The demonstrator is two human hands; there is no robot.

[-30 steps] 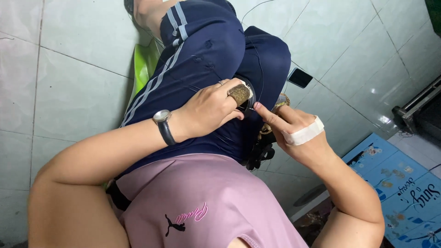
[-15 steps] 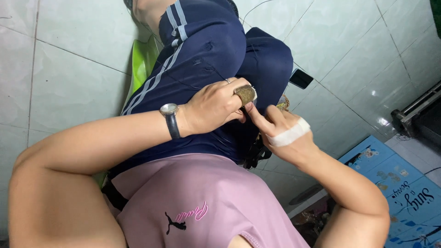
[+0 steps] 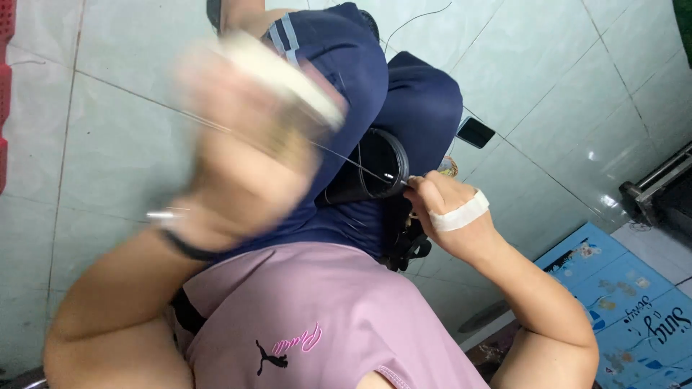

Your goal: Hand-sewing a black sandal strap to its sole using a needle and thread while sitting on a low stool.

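Observation:
My left hand (image 3: 245, 155) is lifted toward the camera and badly blurred. It is closed around a brownish spool (image 3: 288, 133) with a pale edge, and a watch sits on its wrist. A thin thread (image 3: 339, 155) runs taut from that spool down to a black ring-shaped piece (image 3: 375, 173) lying on my lap in navy track pants (image 3: 411, 101). My right hand (image 3: 447, 209), with a white bandage across its back, pinches the thread at the rim of the black ring.
A black phone (image 3: 476, 132) lies on the pale tiled floor (image 3: 108, 108) beyond my knee. At the lower right is a blue printed mat (image 3: 627, 288), with a metal frame (image 3: 656, 176) behind it. A red crate edge (image 3: 6, 72) shows at the far left. A black tangled item (image 3: 407, 248) sits under my right hand.
My left hand has left the lap and swung up and to the left with the spool, drawing the thread out. The black ring is now uncovered. My right hand stays by it.

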